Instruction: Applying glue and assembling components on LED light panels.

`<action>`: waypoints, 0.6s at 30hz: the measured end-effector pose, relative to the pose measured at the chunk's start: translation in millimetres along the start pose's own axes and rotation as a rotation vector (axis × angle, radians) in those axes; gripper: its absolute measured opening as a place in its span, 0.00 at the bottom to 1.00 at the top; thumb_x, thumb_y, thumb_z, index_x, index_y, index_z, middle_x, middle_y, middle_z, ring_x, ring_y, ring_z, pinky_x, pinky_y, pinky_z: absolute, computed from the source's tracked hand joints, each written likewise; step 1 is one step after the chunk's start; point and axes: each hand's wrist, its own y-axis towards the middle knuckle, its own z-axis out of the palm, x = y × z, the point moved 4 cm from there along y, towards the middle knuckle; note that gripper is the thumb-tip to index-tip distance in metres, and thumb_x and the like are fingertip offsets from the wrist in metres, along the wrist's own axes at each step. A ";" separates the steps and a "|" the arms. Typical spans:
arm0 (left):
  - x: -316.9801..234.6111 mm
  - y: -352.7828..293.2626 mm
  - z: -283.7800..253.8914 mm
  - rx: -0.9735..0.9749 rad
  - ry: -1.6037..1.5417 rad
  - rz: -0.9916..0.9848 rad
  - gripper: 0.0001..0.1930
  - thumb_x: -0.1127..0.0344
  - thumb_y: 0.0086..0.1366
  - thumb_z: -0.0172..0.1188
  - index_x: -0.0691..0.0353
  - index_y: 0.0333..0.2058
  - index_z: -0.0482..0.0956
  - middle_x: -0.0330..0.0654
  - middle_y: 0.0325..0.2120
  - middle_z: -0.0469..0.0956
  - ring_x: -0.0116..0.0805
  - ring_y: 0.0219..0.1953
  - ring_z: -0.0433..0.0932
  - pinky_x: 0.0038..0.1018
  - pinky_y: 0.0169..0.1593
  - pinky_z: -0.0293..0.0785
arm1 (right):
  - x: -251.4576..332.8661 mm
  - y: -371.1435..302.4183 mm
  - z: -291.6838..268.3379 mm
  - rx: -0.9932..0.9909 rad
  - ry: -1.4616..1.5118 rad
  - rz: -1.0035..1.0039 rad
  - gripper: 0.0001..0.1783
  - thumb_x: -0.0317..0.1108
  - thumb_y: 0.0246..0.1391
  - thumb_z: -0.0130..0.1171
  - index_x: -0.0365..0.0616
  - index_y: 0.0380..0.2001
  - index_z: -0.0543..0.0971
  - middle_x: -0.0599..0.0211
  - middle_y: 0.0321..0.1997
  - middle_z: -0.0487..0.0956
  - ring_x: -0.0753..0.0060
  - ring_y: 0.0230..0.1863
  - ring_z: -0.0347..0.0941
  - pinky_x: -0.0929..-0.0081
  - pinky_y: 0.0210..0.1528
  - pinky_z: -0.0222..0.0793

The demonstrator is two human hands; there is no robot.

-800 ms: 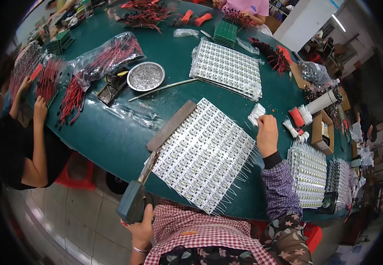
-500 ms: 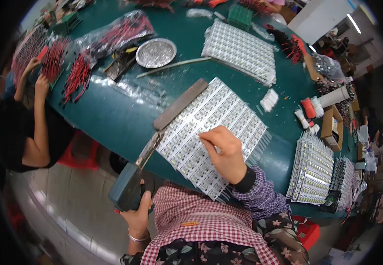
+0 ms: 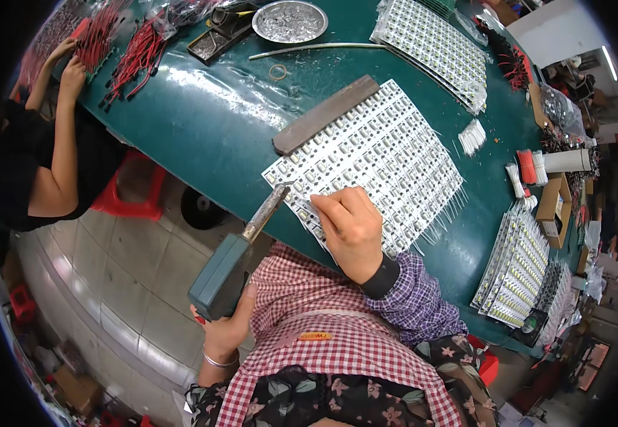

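Note:
My left hand [image 3: 227,329] is wrapped around the grip of a teal soldering gun [image 3: 220,274]. The gun's metal tip points up at the left corner of a white panel of small square LED modules [image 3: 401,142], in rows with dark component spots. Over the panel's lower left side, my right hand [image 3: 355,231] has thumb and forefinger pinched together, close to the tip. What sits in that pinch is too small to make out. Along the panel's upper left edge lies a brown bar [image 3: 327,115]. Thin pale wires [image 3: 441,217] stick out from the panel's right edge.
Farther back are a stack of similar panels [image 3: 433,50], a round metal dish [image 3: 290,21] and a dark tray [image 3: 213,46]. More panels [image 3: 512,267] stand at right beside a cardboard box [image 3: 554,206]. A person [image 3: 45,164] handles red wires [image 3: 134,60] at left.
The whole view has shifted, so the table sits higher. The soldering gun's tip has come over the panel's corner, and my pinched right fingers are nearer to it.

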 end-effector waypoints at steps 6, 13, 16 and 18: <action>-0.9 0.8 1.6 0.046 0.055 0.017 0.10 0.74 0.59 0.70 0.71 0.39 0.84 0.41 0.31 0.86 0.26 0.31 0.82 0.24 0.37 0.78 | -2.8 -2.9 0.4 0.031 -0.038 -0.012 0.12 0.19 0.47 0.67 0.39 0.38 0.83 0.65 0.31 0.75 0.63 0.33 0.72 0.67 0.34 0.70; 3.4 -0.3 0.7 0.078 0.131 0.063 0.11 0.71 0.58 0.71 0.70 0.38 0.84 0.43 0.29 0.85 0.29 0.29 0.83 0.25 0.35 0.78 | 1.4 -5.9 0.0 0.074 -0.045 -0.001 0.15 0.17 0.44 0.64 0.38 0.39 0.83 0.64 0.33 0.75 0.61 0.35 0.73 0.67 0.35 0.71; 5.1 -0.7 0.8 0.091 0.168 0.077 0.11 0.71 0.58 0.72 0.70 0.37 0.84 0.43 0.29 0.85 0.30 0.28 0.83 0.26 0.33 0.78 | 2.4 -6.5 1.3 0.086 -0.052 -0.012 0.15 0.17 0.44 0.63 0.37 0.39 0.82 0.63 0.34 0.76 0.61 0.36 0.73 0.67 0.36 0.72; 5.7 -0.9 0.8 0.089 0.170 0.072 0.11 0.71 0.58 0.72 0.70 0.37 0.83 0.43 0.30 0.84 0.31 0.28 0.82 0.26 0.33 0.77 | 2.8 -6.3 1.6 0.086 -0.052 -0.015 0.16 0.16 0.44 0.63 0.37 0.39 0.82 0.63 0.34 0.76 0.61 0.36 0.73 0.67 0.36 0.72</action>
